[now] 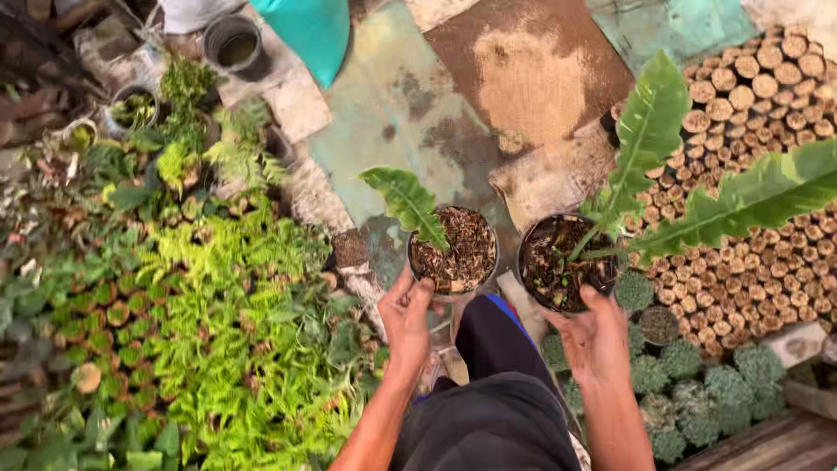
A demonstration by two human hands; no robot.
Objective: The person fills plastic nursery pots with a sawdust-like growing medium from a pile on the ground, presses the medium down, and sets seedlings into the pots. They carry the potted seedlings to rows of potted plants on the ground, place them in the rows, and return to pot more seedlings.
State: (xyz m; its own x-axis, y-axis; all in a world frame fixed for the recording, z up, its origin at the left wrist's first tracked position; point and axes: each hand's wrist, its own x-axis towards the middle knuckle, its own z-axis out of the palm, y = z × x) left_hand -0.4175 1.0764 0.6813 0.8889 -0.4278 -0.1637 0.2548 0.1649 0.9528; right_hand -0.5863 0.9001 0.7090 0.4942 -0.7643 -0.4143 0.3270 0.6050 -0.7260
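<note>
My left hand [404,316] grips the near rim of a small dark pot [454,251] filled with brown bark mulch, from which one green leaf rises to the left. My right hand [595,333] holds a second dark pot [565,262] of dark soil with two long wavy-edged green leaves reaching up and right. Both pots are held side by side above a worn concrete path [410,105]. My dark trousers show below, between my arms.
Dense ferns and small potted seedlings [218,305] fill the ground on the left. Several rows of soil-filled nursery bags [741,174] cover the right. Grey-green mossy plants [697,392] sit at lower right. An empty black pot [234,44] and a teal sack [314,26] lie at the top.
</note>
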